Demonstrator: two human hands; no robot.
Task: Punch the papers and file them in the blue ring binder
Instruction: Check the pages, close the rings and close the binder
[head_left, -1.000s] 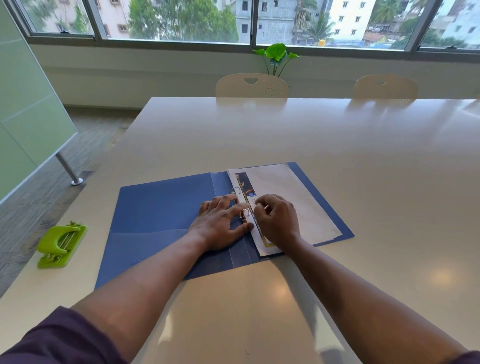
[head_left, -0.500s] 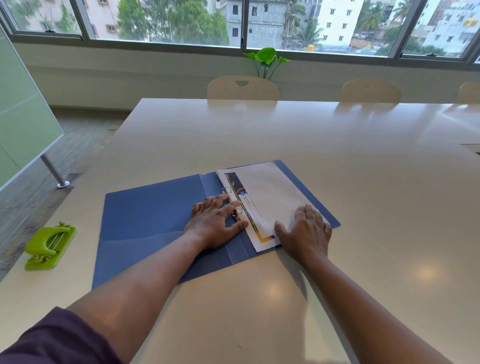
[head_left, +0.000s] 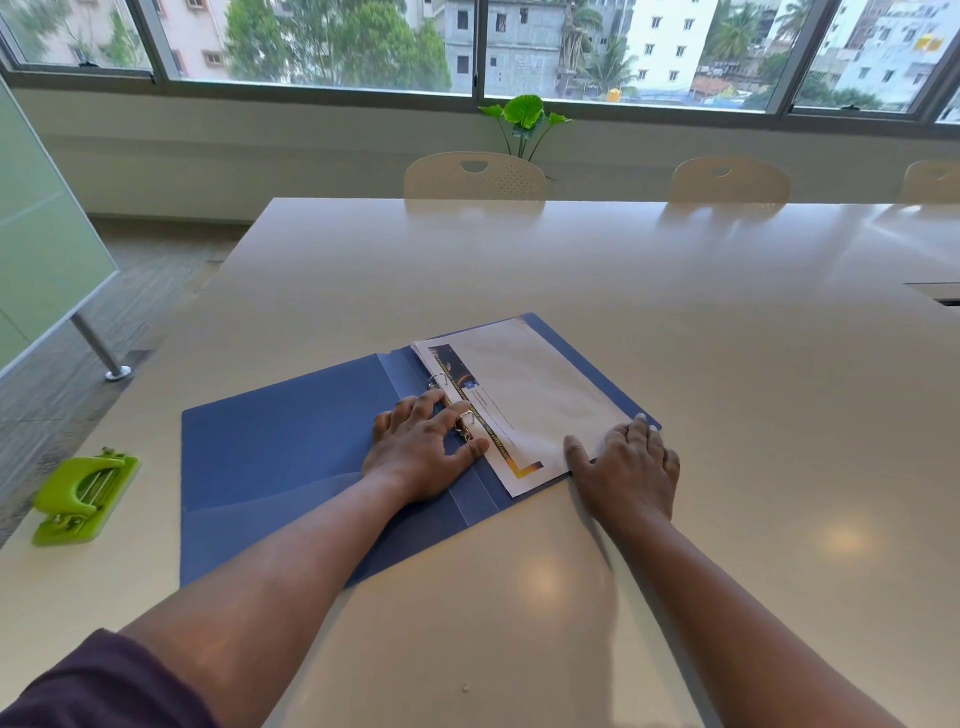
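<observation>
Desk (head_left: 675, 322): large, pale cream, glossy top with light reflections; occupies most of the view.
Room: wide window band along the far wall, buildings and trees outside. Three pale chairs (head_left: 475, 176) at the desk's far edge. Green leafy plant (head_left: 522, 117) on the sill behind them. Frosted green glass partition (head_left: 41, 249) on a metal leg at left; grey floor beneath.
Blue ring binder (head_left: 280, 457): lying open and flat near the desk's front-left, inner pocket on the left cover, two metal rings (head_left: 464, 421) at the spine.
Papers (head_left: 524, 400): white stack on the binder's right cover, threaded on the rings; printed strip, dark and yellow, along the ring-side edge.
Hole punch (head_left: 83, 493): lime green, on the desk, well left of the binder.
Left hand (head_left: 423, 449): flat, fingers spread, resting on the spine beside the rings.
Right hand (head_left: 631, 467): flat, fingers straight, pressing the papers' near right corner.
</observation>
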